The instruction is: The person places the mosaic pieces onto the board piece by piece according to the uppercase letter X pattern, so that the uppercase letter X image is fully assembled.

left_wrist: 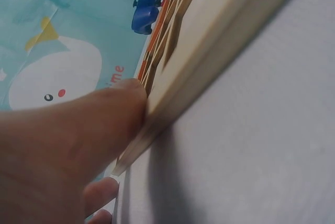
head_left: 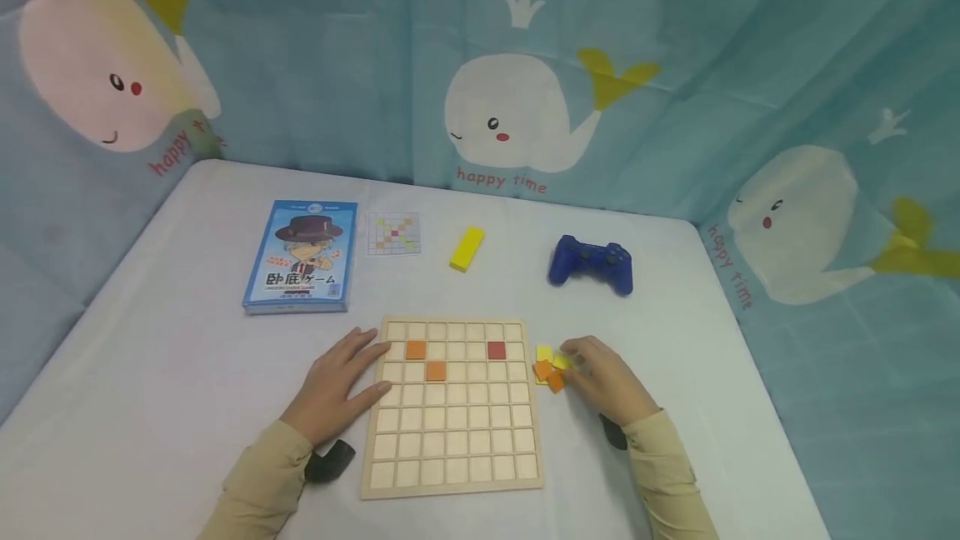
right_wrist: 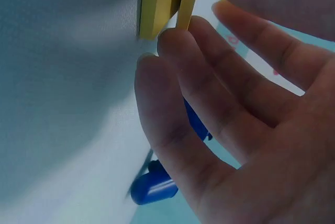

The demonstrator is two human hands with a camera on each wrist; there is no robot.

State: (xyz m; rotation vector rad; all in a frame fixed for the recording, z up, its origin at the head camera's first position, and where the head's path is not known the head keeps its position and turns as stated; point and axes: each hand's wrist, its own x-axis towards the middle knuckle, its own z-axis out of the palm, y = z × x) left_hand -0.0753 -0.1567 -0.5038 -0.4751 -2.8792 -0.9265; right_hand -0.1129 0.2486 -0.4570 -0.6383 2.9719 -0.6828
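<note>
A square wooden grid board lies on the table, with two orange tiles and one red tile set in its upper cells. My left hand rests at the board's left edge, fingers spread, thumb against the rim. Just right of the board is a small pile of yellow tiles and orange tiles. Over this pile, my right hand pinches a tilted yellow tile at the fingertips. In the right wrist view that yellow tile stands edge-on by the fingers, the thumb's tip out of sight.
Behind the board lie a blue game box, a small card with a coloured grid pattern, a yellow block and a blue game controller. A curtain with whales hangs around the white table.
</note>
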